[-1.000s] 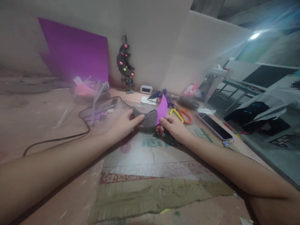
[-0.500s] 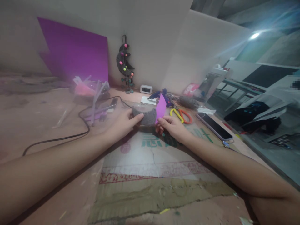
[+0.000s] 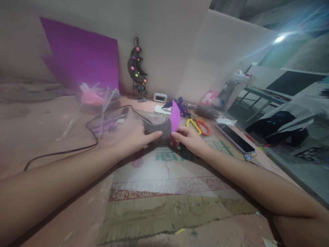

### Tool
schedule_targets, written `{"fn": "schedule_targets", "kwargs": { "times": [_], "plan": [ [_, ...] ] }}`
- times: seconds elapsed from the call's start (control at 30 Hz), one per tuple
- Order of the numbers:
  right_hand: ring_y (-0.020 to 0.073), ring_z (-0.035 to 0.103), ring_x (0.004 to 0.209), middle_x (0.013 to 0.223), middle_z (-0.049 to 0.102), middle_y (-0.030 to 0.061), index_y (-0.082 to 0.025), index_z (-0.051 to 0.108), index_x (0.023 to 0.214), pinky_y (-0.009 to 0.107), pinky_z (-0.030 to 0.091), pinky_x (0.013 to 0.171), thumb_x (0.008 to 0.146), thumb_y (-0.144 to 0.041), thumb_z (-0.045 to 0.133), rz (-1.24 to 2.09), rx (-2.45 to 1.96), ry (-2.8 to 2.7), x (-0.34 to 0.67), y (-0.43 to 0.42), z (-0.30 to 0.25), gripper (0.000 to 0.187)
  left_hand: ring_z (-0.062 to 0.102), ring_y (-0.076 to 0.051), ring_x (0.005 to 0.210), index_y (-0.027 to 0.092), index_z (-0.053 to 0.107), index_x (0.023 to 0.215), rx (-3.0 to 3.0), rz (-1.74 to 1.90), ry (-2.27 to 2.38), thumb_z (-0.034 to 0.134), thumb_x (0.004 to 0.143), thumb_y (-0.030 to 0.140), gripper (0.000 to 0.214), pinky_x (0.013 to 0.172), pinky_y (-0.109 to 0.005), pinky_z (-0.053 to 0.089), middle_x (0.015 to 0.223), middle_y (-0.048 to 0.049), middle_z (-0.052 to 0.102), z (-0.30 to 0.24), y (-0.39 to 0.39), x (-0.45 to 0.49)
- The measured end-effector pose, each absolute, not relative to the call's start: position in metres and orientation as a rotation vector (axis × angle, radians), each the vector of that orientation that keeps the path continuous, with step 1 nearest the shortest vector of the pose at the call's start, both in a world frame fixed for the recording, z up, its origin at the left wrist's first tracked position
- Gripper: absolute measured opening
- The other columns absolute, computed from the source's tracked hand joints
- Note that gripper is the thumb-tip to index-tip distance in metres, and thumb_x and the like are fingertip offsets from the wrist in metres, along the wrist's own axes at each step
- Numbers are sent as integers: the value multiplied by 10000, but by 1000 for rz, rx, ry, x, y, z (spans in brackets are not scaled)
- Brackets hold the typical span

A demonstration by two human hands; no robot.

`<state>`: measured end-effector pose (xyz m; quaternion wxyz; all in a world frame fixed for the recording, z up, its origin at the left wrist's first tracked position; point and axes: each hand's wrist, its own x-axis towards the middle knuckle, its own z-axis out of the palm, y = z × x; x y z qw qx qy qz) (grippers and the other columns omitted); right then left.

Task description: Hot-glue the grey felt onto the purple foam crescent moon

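Observation:
A crescent moon cutout (image 3: 175, 116) is held up above the cardboard. Its left and lower part is wrapped in grey yarn (image 3: 160, 128); the upper right tip is bare purple. My left hand (image 3: 144, 137) grips the wrapped part, thumb lying along its front. At the lower right of the crescent my right hand (image 3: 186, 137) pinches with thumb and fingers, close to where the yarn meets the purple. Its fingertips are partly hidden, and I cannot make out a loose yarn strand between them.
Scissors (image 3: 201, 127), a purple glue gun (image 3: 180, 103) and a phone (image 3: 235, 139) lie right of the hands. Cardboard (image 3: 144, 216) covers the table. A finished yarn moon (image 3: 135, 65) hangs behind, beside a purple sheet (image 3: 87, 51). A black cable (image 3: 64, 152) runs left.
The crescent has tilted slightly, its purple tip moving a little left and up. My left thumb has slid right along the yarn. My right hand has barely shifted.

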<state>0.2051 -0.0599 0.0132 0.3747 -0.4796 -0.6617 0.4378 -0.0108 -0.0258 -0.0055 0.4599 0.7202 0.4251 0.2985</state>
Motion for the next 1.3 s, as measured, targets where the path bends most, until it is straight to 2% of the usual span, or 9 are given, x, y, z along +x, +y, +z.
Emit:
{"fn": "schedule_targets", "kwargs": {
  "times": [0.13, 0.43, 0.63, 0.77, 0.97, 1.3],
  "plan": [
    [82, 525, 501, 613, 627, -16, -184, 580, 720, 223, 435, 513, 751, -445, 681, 1136, -1215, -1683, 205, -60, 13, 282, 460, -132, 440, 177, 585, 621, 1808, 729, 1086, 568, 773, 598, 448, 434, -266, 343, 519, -8, 524, -9, -23, -13],
    [82, 543, 518, 621, 639, -11, -172, 594, 705, 219, 457, 531, 772, -346, 664, 1123, -1253, -1739, 205, -59, 13, 199, 476, -141, 469, 185, 635, 669, 1847, 763, 1075, 569, 781, 577, 413, 447, -270, 355, 539, -6, 560, -7, -25, -11],
    [81, 546, 515, 622, 640, -11, -177, 586, 691, 213, 456, 524, 782, -307, 646, 1102, -1279, -1757, 204, -60, 13, 169, 454, -128, 444, 177, 589, 607, 1851, 728, 1081, 560, 788, 596, 457, 414, -248, 309, 499, -2, 536, -8, -26, -12],
    [80, 540, 517, 628, 639, -9, -172, 584, 705, 210, 447, 520, 791, -339, 646, 1097, -1266, -1783, 205, -59, 11, 197, 457, -123, 462, 163, 622, 671, 1852, 751, 1063, 562, 794, 573, 433, 431, -238, 322, 522, 8, 551, -5, -28, -11],
    [75, 509, 500, 639, 634, -4, -170, 579, 765, 206, 412, 490, 855, -510, 551, 1096, -1184, -1756, 207, -58, 7, 353, 448, -118, 474, 143, 620, 709, 1832, 740, 1051, 547, 806, 583, 457, 449, -234, 328, 530, 5, 536, -7, -26, -10],
    [71, 514, 492, 621, 627, -18, -171, 580, 777, 207, 405, 488, 781, -404, 661, 1144, -1204, -1719, 206, -57, 10, 247, 482, -128, 512, 139, 646, 782, 1859, 723, 1033, 557, 811, 544, 416, 462, -228, 344, 568, 2, 564, -2, -30, -10]
  ]
}}
